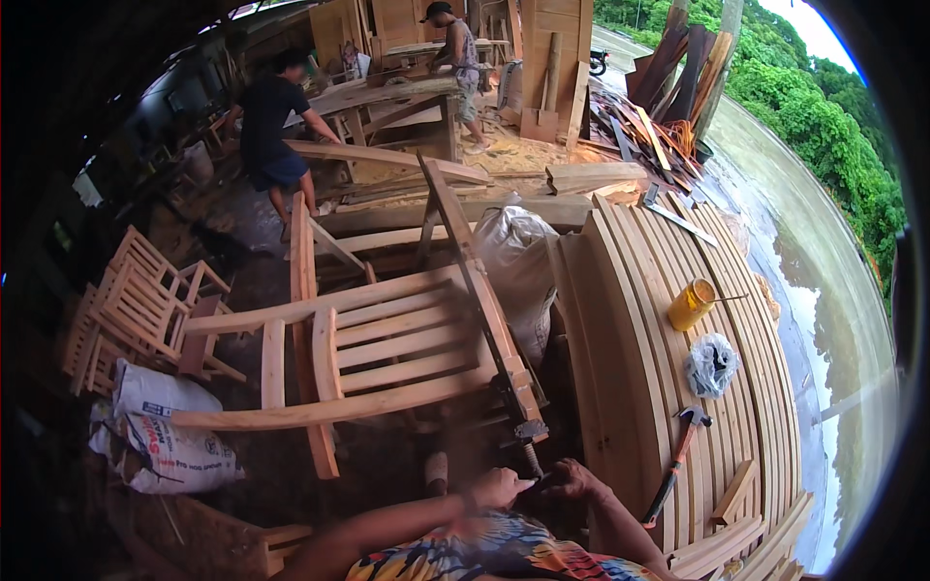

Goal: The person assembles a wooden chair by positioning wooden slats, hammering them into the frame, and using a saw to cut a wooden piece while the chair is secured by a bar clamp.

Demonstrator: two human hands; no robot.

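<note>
A long bar clamp (481, 290) lies across a slatted wooden chair frame (402, 334), its screw end (531, 455) pointing toward me. My left hand (499, 487) is closed at the clamp's handle, just below the threaded screw. From the other side, my right hand (570, 478) has its fingers curled round the same handle, partly in shadow. The frame rests on upright and crossing timbers, with one curved rail reaching far left. Its slats run between two long side rails, and the clamp crosses its right end.
Stacked boards (697, 387) at right carry a hammer (675, 465), a yellow jar (691, 304), a plastic bag (712, 365) and a metal square (678, 218). White sacks (165, 426) and slatted chairs (145, 300) stand left. Two people (276, 126) work at the back.
</note>
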